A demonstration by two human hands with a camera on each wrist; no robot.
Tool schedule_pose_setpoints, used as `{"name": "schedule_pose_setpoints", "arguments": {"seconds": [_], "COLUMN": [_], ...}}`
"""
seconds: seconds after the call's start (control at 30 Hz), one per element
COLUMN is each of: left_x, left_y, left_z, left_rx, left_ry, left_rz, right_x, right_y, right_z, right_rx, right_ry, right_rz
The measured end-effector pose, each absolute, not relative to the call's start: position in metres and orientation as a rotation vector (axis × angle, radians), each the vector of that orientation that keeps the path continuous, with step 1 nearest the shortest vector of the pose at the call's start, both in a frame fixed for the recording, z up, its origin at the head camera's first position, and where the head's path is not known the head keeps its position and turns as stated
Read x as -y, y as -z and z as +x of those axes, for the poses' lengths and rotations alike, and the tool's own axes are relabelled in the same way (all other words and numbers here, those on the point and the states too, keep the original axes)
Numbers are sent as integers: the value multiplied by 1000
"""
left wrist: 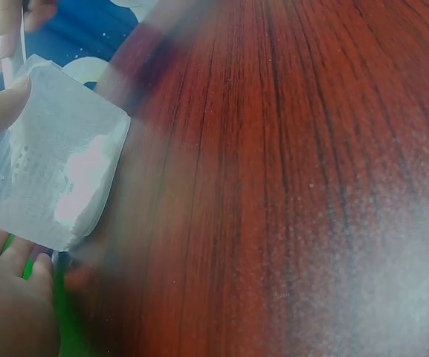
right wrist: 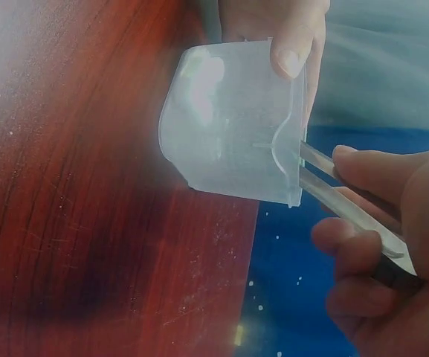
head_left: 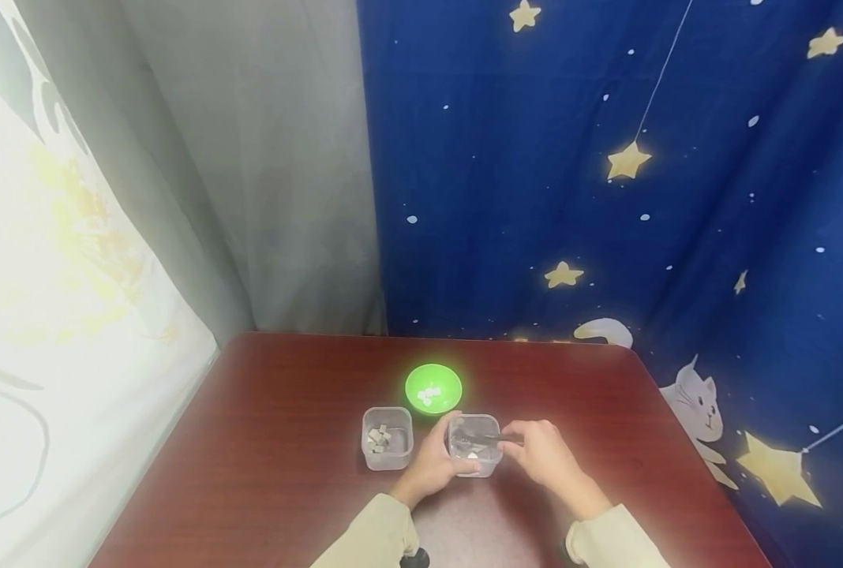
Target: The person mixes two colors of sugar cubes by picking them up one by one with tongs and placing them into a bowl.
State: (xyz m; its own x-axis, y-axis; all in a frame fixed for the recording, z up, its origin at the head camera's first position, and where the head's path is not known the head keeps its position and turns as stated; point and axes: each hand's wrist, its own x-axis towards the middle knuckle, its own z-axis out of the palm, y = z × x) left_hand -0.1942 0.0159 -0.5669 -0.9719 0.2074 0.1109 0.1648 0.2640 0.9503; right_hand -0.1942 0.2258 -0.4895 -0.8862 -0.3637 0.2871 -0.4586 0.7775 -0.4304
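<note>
My left hand (head_left: 432, 461) grips a clear plastic container (head_left: 484, 467), its thumb along the near rim and its fingers around the far side. Small pale pieces show inside, near the container's bottom. In my right hand (head_left: 545, 454) is a pair of metal tweezers (right wrist: 355, 214), pinched between thumb and fingers. From the right, the tweezers reach over the rim into the container. In the right wrist view the cloudy container wall hides their tips. I cannot tell whether the tips hold a piece.
A second clear container (head_left: 387, 464) with several pale grey pieces stands left of my left hand. Behind the hands sits a green bowl (head_left: 421, 377) holding several white pieces. All stand on a reddish-brown wooden table (head_left: 286, 410), with curtains (head_left: 464, 197) behind it.
</note>
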Motion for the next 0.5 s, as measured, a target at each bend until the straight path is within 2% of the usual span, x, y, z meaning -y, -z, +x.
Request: {"name": "schedule_pose_setpoints", "arguments": {"seconds": [0.5], "left_x": [-15], "left_y": [569], "left_z": [-195], "left_rx": [-2481], "left_ry": [-1854], "left_rz": [374], "right_x": [-239], "right_y": [501], "right_z": [-193], "right_rx": [2634], "right_ry": [-860], "right_rz": [595]}}
